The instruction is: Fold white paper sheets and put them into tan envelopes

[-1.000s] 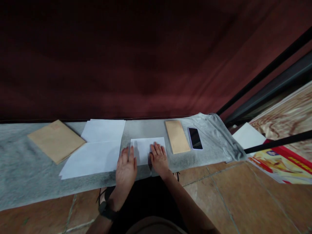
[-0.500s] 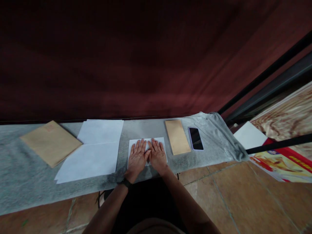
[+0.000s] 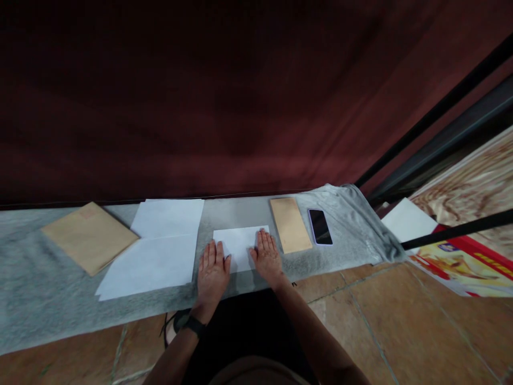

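Observation:
A small folded white sheet (image 3: 239, 244) lies on a grey cloth (image 3: 48, 299) spread on the floor. My left hand (image 3: 212, 271) rests flat on the sheet's left near corner, fingers stretched out. On the sheet's right edge my right hand (image 3: 267, 256) also lies flat, fingers spread. Neither hand holds anything. A black watch sits on my left wrist.
Left of the sheet lie larger white papers (image 3: 160, 248) and a big brown envelope (image 3: 90, 235). To the right are a narrow brown envelope (image 3: 290, 224) and a dark phone (image 3: 319, 226). A dark red curtain hangs behind. White paper (image 3: 404, 219) and a colourful poster (image 3: 460, 264) lie on the tiles at the right.
Half a second ago both hands lay together on the middle of the sheet. They have slid apart, the left to its left near corner, the right to its right edge.

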{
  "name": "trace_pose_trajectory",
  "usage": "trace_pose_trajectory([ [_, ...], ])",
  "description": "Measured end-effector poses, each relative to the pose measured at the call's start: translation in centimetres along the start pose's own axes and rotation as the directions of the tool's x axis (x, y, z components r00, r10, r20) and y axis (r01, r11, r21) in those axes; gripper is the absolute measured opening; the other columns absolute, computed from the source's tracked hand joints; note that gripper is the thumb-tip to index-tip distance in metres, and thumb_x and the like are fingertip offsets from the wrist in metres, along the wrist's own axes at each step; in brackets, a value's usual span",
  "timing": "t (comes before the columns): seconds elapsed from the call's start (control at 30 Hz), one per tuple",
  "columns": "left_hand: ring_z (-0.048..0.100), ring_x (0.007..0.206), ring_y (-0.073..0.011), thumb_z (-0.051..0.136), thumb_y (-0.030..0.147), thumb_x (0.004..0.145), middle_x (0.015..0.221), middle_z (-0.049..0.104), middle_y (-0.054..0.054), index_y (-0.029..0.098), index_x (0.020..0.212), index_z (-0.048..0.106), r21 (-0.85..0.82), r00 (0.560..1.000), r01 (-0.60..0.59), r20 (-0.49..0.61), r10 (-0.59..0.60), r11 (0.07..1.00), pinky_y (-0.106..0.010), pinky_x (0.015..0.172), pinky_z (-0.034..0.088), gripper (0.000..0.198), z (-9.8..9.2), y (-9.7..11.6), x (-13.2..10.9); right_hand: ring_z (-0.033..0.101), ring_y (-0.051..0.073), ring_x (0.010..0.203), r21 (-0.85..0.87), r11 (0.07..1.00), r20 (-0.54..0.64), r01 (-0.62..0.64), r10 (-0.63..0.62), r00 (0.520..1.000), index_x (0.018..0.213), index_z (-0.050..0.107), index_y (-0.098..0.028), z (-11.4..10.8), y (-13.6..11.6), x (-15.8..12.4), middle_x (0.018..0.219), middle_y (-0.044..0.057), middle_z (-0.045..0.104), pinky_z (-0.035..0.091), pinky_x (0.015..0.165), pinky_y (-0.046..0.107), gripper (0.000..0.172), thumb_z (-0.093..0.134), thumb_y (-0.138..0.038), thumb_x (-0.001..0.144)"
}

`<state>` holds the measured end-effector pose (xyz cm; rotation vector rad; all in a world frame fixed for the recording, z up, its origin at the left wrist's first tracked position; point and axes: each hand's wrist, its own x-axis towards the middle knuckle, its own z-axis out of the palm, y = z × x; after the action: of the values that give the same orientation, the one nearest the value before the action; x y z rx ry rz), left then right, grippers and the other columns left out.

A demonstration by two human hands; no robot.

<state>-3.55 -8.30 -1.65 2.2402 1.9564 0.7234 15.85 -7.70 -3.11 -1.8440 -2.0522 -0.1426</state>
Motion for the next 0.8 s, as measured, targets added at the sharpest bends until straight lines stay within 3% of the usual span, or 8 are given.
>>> trace_pose_trajectory([
  [0.13,0.05,0.137,-0.0343,0.05,0.029,0.094,0.155,0.044,-0.02,0.012,0.143,0.05,-0.061,0.993,0.111,0.037,-0.109,0.992,-0.051,0.113,0.043,0.052,-1.0,-0.6,0.1,0.035,0.03,0.148,0.035,0.999,0.046,-0.028,0.027,0.999,0.156,0.034,-0.01,-0.5,-1.4,-0.7,0.16,0.018,0.036,0.028,0.12,0.052,0.058,0.04,-0.036,0.105],
  [0.33,0.05,0.136,-0.0325,0.055,0.015,0.085,0.145,0.052,-0.019,0.012,0.135,0.058,-0.1,0.981,0.177,0.092,-0.168,0.979,-0.048,0.116,0.041,0.051,-1.3,-1.1,1.1,0.035,0.032,0.148,0.076,0.997,0.122,0.0,-0.01,0.992,0.155,0.038,-0.02,-1.3,-3.6,-1.8,0.162,0.015,0.035,0.023,0.12,0.057,0.054,0.044,-0.039,0.104],
  [0.6,0.058,0.127,-0.0289,0.052,0.012,0.085,0.141,0.052,-0.017,0.013,0.131,0.062,-0.215,0.973,0.228,0.09,-0.213,0.95,-0.042,0.114,0.045,0.047,-1.1,-1.9,1.1,0.038,0.028,0.147,0.07,0.998,0.135,-0.006,-0.004,0.991,0.154,0.041,-0.021,-1.7,-3.2,-2.3,0.161,0.013,0.038,0.025,0.121,0.052,0.052,0.043,-0.038,0.105],
  [0.8,0.064,0.119,-0.0263,0.047,0.008,0.085,0.14,0.055,-0.015,0.015,0.133,0.061,-0.182,0.976,0.197,0.127,-0.175,0.963,-0.041,0.107,0.051,0.051,-0.9,-0.6,0.1,0.039,0.03,0.146,0.095,0.995,0.115,-0.013,0.002,0.993,0.154,0.041,-0.023,-2.3,-3.2,-2.8,0.16,0.012,0.039,0.021,0.12,0.058,0.051,0.045,-0.039,0.105],
])
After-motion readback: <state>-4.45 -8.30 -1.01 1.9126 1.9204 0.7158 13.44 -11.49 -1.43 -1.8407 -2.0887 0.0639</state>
